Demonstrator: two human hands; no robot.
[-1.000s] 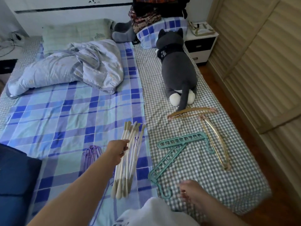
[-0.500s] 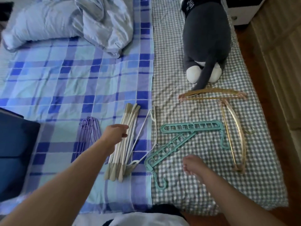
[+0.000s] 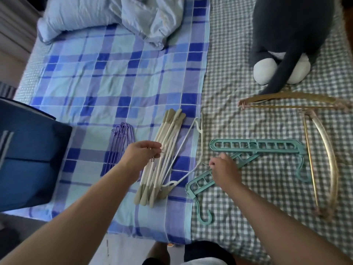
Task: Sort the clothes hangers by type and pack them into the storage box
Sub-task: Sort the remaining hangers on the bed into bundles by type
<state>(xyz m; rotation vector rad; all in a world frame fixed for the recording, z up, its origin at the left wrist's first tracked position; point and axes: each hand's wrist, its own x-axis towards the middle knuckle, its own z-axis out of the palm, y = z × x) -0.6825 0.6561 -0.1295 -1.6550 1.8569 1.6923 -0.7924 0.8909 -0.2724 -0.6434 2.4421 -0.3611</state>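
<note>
Storage box: dark blue, at nine o'clock.
Cream hangers: centre; light, stiff, likely to fan; best taken mid-bundle.
White hanger: beside bundle, thin, springy.
Left hand: pinching cream bundle.
Right hand: pinching white hanger's hook.

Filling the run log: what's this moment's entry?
left hand: on cream hangers | right hand: pinching white hanger | box: unpacked

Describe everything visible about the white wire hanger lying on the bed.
The white wire hanger is a thin, white-coated triangle lying flat on the bed, mostly on the blue plaid sheet by the seam with the grey gingham sheet. One end overlaps the cream hanger bundle. The right hand pinches what looks like its hook; the left hand rests on the bundle beside it.
</note>
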